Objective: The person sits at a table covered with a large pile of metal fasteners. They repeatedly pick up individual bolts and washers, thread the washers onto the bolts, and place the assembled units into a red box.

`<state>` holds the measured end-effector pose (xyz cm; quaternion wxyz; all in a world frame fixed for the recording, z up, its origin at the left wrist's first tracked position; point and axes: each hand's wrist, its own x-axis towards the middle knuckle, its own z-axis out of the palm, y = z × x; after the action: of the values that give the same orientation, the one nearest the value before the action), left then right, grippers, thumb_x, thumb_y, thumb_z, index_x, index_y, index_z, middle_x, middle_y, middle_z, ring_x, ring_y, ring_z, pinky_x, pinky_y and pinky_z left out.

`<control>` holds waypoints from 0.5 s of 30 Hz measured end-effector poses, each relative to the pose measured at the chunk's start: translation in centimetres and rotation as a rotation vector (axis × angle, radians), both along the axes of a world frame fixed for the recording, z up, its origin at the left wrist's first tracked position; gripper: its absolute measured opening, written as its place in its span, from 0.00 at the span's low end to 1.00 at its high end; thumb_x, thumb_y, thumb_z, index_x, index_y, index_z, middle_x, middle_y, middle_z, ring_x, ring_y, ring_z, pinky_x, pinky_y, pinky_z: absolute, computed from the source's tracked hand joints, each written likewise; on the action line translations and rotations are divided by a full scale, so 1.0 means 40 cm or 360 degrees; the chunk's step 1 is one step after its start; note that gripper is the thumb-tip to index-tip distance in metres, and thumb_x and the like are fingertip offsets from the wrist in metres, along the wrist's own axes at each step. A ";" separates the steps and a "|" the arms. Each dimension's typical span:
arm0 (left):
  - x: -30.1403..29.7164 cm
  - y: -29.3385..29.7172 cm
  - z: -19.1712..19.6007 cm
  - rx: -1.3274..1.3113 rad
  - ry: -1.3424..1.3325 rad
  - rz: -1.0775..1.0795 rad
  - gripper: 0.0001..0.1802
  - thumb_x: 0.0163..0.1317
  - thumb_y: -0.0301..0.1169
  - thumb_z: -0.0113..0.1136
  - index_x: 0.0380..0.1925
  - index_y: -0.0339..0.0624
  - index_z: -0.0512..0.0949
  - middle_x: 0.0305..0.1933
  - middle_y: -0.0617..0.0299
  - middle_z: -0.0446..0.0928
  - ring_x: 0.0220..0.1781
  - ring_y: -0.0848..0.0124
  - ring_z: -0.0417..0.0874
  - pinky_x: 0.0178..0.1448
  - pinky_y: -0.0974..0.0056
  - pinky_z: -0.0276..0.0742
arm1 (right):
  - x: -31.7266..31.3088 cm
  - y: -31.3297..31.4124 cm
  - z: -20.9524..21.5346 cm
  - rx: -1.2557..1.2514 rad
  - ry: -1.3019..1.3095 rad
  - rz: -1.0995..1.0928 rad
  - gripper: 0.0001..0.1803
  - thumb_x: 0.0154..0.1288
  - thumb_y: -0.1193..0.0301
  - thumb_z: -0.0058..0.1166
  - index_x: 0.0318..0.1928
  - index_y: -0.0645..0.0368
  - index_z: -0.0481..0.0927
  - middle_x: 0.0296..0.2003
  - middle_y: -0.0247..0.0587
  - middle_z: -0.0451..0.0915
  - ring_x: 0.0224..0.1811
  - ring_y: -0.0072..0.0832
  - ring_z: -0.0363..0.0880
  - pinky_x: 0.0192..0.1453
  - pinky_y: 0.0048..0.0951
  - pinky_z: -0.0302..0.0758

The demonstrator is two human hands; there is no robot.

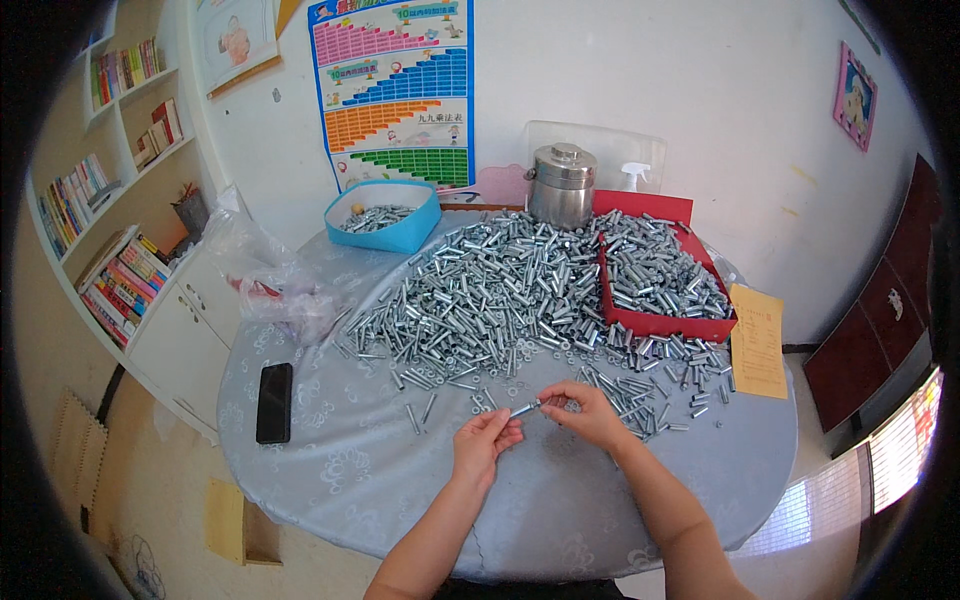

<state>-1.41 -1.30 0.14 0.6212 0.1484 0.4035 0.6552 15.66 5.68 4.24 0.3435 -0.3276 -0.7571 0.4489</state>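
Between my two hands, above the near middle of the table, is a small silvery sleeve anchor bolt (523, 409). My left hand (484, 443) pinches its left end between thumb and fingers. At its right end my right hand (582, 412) has its fingers closed; whether they grip the bolt itself or a small part on its tip is too small to tell. Just beyond my hands spreads a large heap of similar metal bolts and sleeves (480, 290), with loose nuts or washers along its near edge.
A red box (668, 325) full of metal sleeves stands at the right, beside a yellow paper sheet (758, 345). Behind the heap are a steel canister (562, 190) and a blue bin (385, 235) of metal parts. Leftward lie a black phone (274, 403) and clear plastic bags (270, 270).
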 end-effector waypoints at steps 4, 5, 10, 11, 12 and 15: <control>0.006 -0.005 0.010 0.0014 0.0167 -0.0004 0.09 0.56 0.26 0.57 0.34 0.30 0.75 0.30 0.51 0.78 0.26 0.69 0.80 0.31 0.70 0.79 | 0.004 -0.011 0.011 0.0322 -0.0218 -0.0022 0.09 0.57 0.68 0.53 0.34 0.61 0.77 0.29 0.40 0.77 0.31 0.30 0.75 0.37 0.27 0.70; 0.008 -0.006 0.014 0.0030 0.0223 -0.0016 0.09 0.56 0.26 0.57 0.34 0.30 0.75 0.30 0.51 0.78 0.26 0.69 0.80 0.31 0.70 0.79 | 0.007 -0.011 0.013 0.0423 -0.0325 -0.0028 0.10 0.58 0.66 0.52 0.32 0.61 0.77 0.29 0.42 0.77 0.31 0.32 0.75 0.36 0.29 0.70; 0.027 -0.015 0.021 0.0195 0.0335 -0.0023 0.09 0.57 0.26 0.56 0.34 0.30 0.75 0.30 0.51 0.78 0.26 0.69 0.80 0.31 0.70 0.79 | 0.013 -0.013 -0.006 0.0028 -0.0691 -0.0153 0.17 0.63 0.59 0.44 0.29 0.61 0.76 0.25 0.43 0.76 0.28 0.34 0.75 0.34 0.30 0.69; 0.030 -0.016 0.022 0.0229 0.0357 -0.0024 0.09 0.57 0.26 0.56 0.34 0.30 0.75 0.30 0.51 0.78 0.26 0.70 0.80 0.31 0.70 0.79 | 0.010 -0.020 0.004 -0.0130 -0.0705 -0.0220 0.19 0.63 0.58 0.43 0.29 0.61 0.76 0.23 0.43 0.76 0.27 0.33 0.75 0.33 0.30 0.69; 0.029 -0.015 0.022 0.0202 0.0339 -0.0012 0.09 0.57 0.26 0.56 0.34 0.30 0.75 0.30 0.51 0.78 0.26 0.70 0.80 0.31 0.70 0.79 | 0.008 -0.022 0.008 -0.0123 -0.0613 -0.0267 0.19 0.64 0.59 0.42 0.28 0.62 0.76 0.22 0.41 0.75 0.26 0.29 0.73 0.32 0.28 0.68; 0.019 -0.009 0.016 0.0142 0.0273 0.0040 0.09 0.57 0.26 0.56 0.34 0.30 0.75 0.30 0.51 0.78 0.26 0.69 0.80 0.31 0.70 0.79 | 0.000 -0.023 0.004 -0.0135 -0.0225 -0.0282 0.20 0.66 0.59 0.41 0.27 0.62 0.77 0.19 0.37 0.74 0.22 0.23 0.71 0.31 0.26 0.69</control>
<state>-0.66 -1.66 0.76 0.5689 0.2264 0.4275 0.6651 15.65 4.76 4.39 0.3134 -0.4384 -0.7278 0.4242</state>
